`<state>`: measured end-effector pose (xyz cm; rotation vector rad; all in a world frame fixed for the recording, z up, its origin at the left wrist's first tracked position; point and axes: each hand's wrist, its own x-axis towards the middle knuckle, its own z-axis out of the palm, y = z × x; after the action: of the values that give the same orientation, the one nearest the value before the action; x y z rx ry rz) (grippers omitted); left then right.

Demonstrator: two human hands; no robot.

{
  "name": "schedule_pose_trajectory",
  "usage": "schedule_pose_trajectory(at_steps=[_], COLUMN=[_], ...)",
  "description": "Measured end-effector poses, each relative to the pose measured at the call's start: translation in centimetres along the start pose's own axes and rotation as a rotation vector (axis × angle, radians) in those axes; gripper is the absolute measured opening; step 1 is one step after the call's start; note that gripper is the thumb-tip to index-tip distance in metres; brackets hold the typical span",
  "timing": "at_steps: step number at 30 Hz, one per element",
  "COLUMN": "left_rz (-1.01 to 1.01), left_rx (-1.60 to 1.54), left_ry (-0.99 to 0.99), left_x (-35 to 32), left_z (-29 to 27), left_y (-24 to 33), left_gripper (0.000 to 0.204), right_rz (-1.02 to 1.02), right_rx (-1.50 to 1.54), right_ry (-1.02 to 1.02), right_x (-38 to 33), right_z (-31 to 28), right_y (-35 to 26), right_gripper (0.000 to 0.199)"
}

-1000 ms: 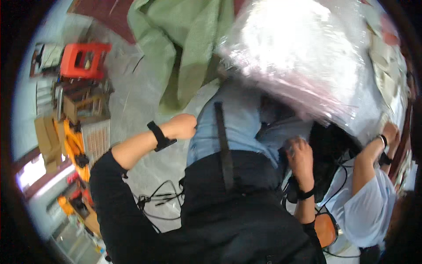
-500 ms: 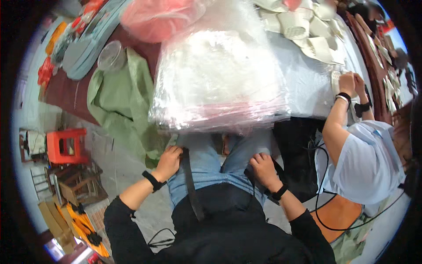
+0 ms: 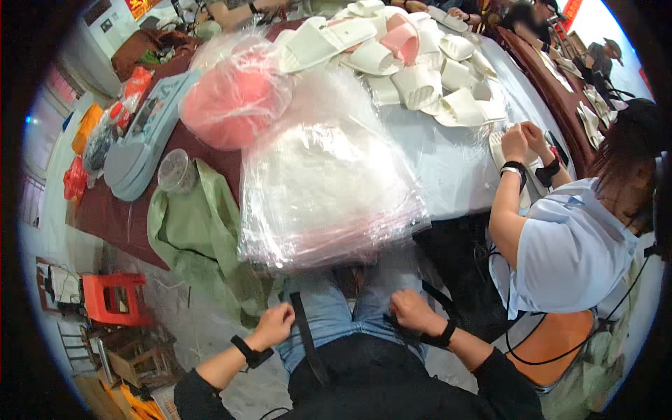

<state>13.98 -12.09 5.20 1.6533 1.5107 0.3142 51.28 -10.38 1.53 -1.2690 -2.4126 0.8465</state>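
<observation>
My left hand [image 3: 274,326] is curled into a loose fist above my left thigh, beside a dangling black strap [image 3: 308,339]. My right hand [image 3: 418,313] is also closed, over my right thigh near a second black strap [image 3: 438,297]. Nothing shows in either hand. In front of my knees, a stack of clear plastic bags [image 3: 325,185] with pinkish edges lies on the table and overhangs its front edge. A pink round bundle in clear plastic [image 3: 234,94] sits behind its left side. White slippers [image 3: 420,84] are heaped farther back, with a pink slipper [image 3: 401,38] among them.
At right, a co-worker in a light blue top [image 3: 577,245] has both hands over white slippers on the table. Green cloth [image 3: 189,220] hangs off the left edge near a clear tub [image 3: 176,171] and grey-blue sole-shaped pieces [image 3: 136,150]. A red stool [image 3: 114,299] stands left.
The view has tilted up, so the table things sit lower and more slippers show. My right hand's fingers, spread on the thigh before, are now curled in. My left hand stays near the strap.
</observation>
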Motion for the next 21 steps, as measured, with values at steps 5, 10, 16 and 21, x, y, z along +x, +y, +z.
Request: schedule_pose_trajectory(at_steps=[5,10,16,21], left_rz=[0.232,0.424,0.588,0.594], left_rx=[0.166,0.592,0.043,-0.588], left_ry=[-0.099,-0.303,0.154,0.085], left_x=[-0.4,1.4,5.3,7.7], left_z=[-0.4,-2.4,-5.4,-4.9], left_y=[-0.1,2.4,14.8,19.9], left_gripper=[0.006,0.007,0.011,0.015], right_rz=[0.039,0.001,-0.279,-0.254], right_rx=[0.038,-0.012,0.427,0.814], right_ry=[-0.126,-0.137,-0.183,-0.538], right_x=[-1.0,0.5,9.1,12.4], right_z=[-0.8,-1.7,-6.5,-7.8], right_y=[-1.4,-1.1,-8.3,-14.3], right_gripper=[0.008,0.01,0.052,0.073])
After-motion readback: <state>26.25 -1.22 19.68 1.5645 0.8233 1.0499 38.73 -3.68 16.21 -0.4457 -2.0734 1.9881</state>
